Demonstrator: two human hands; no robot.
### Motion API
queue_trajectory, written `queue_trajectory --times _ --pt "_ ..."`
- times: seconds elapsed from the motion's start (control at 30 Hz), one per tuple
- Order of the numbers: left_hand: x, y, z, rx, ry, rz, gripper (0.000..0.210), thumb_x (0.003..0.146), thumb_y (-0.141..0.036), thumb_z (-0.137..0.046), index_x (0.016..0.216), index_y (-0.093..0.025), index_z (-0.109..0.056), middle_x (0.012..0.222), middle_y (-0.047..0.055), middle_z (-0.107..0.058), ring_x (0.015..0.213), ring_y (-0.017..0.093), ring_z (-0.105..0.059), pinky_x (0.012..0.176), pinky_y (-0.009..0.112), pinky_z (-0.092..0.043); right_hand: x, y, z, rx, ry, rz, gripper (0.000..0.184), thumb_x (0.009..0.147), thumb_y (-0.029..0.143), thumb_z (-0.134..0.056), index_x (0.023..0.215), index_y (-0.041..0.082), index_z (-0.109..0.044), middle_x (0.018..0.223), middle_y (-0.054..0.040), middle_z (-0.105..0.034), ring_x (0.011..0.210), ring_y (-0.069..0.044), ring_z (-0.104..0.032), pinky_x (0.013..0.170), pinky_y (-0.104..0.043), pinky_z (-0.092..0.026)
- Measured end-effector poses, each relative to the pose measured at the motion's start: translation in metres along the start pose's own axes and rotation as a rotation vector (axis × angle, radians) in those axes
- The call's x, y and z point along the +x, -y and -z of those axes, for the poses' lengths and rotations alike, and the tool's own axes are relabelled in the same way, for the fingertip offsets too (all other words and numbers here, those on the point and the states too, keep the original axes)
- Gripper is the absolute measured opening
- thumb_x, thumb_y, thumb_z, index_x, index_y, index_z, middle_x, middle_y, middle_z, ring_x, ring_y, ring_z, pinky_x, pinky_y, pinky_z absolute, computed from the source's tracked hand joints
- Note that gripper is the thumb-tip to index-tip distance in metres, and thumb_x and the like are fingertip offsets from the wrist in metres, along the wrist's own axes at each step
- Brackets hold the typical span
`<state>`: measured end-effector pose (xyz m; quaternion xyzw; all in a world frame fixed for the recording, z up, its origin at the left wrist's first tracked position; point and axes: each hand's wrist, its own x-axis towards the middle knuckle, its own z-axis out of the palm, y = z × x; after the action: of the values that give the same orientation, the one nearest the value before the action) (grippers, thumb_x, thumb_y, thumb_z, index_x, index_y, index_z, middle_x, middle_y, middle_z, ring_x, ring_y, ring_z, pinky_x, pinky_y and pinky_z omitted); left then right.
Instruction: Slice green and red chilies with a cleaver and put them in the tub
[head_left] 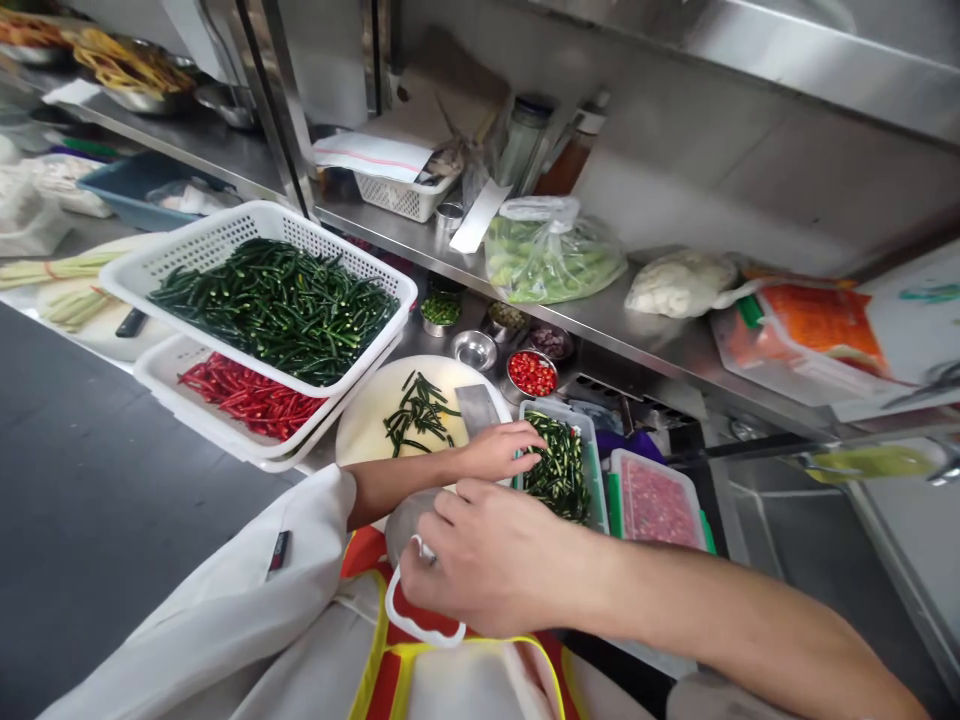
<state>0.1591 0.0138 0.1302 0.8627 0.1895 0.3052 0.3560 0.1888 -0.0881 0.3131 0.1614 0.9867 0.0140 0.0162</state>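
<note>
My left hand point(501, 450) reaches over a clear plastic container point(596, 470) of cut green chillies point(556, 468). Its fingers are stretched out, a little bent, at the near-left side of the chillies. Closer to me, my right hand point(487, 555) has its fingers curled in; a bit of something white shows at them, but what they hold is hidden. A white loop handle point(427, 625) lies just below that hand. Beyond my left forearm is a round white cutting board point(360, 420) with whole green chillies point(420, 412) and a cleaver point(478, 408) lying flat.
A white basket point(259, 215) of green chillies rests on another basket holding red chillies point(247, 395). Behind the board stand small metal bowls, one with cut red chillies point(532, 373). A box of pink minced meat point(658, 503) sits at right. A steel shelf point(600, 325) overhangs the counter.
</note>
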Motion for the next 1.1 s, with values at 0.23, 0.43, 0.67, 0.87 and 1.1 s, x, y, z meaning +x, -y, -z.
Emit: queue_trajectory --times 0.23,0.43,0.67,0.87,1.1 --pt "0.000 0.011 -0.006 -0.023 -0.007 -0.025 0.027 0.094 -0.030 -0.052 0.113 -0.017 -0.067 0.113 0.008 -0.066 0.102 0.016 -0.063 0.095 0.027 -0.050 -0.013 0.000 0.024 0.089 -0.011 0.000 0.009 0.089 0.021 -0.061 0.081 0.019 -0.060 0.086 -0.0044 -0.061 0.075 -0.016 -0.051 0.052 -0.028 -0.032" --pt "0.003 0.018 0.001 -0.077 -0.072 0.068 0.027 0.092 -0.028 -0.053 0.113 -0.019 -0.067 0.113 0.007 -0.065 0.089 0.014 -0.063 0.088 0.028 -0.053 -0.025 -0.005 0.019 0.115 -0.108 -0.025 0.017 0.096 0.021 -0.050 0.086 0.018 -0.064 0.092 -0.0039 -0.064 0.082 -0.016 -0.053 0.059 -0.028 -0.042" --pt "0.008 0.025 -0.007 -0.129 0.003 0.029 0.027 0.091 -0.028 -0.054 0.113 -0.019 -0.068 0.112 0.007 -0.065 0.085 0.013 -0.062 0.086 0.029 -0.053 -0.022 -0.010 0.037 0.166 -0.144 0.050 0.023 0.091 0.013 -0.054 0.070 0.017 -0.064 0.104 -0.0042 -0.065 0.082 -0.017 -0.054 0.061 -0.030 -0.045" --pt "0.004 0.041 0.038 -0.253 -0.382 0.306 0.028 0.086 -0.031 -0.056 0.109 -0.019 -0.067 0.107 0.007 -0.066 0.087 0.015 -0.062 0.079 0.028 -0.052 -0.048 -0.020 -0.024 0.818 -0.707 -0.443 0.026 0.094 0.019 -0.048 0.110 0.022 -0.068 0.121 -0.0077 -0.063 0.095 -0.015 -0.060 0.079 -0.029 -0.052" --pt "-0.018 0.053 0.077 -0.339 -0.832 0.707 0.032 0.078 -0.035 -0.058 0.105 -0.020 -0.065 0.075 0.000 -0.065 0.070 0.016 -0.060 0.066 0.027 -0.048 -0.039 0.040 -0.199 2.185 -1.072 -1.498 0.019 0.062 0.035 -0.060 0.068 0.021 -0.050 0.051 0.0055 -0.046 0.038 -0.008 -0.036 0.034 -0.017 -0.020"
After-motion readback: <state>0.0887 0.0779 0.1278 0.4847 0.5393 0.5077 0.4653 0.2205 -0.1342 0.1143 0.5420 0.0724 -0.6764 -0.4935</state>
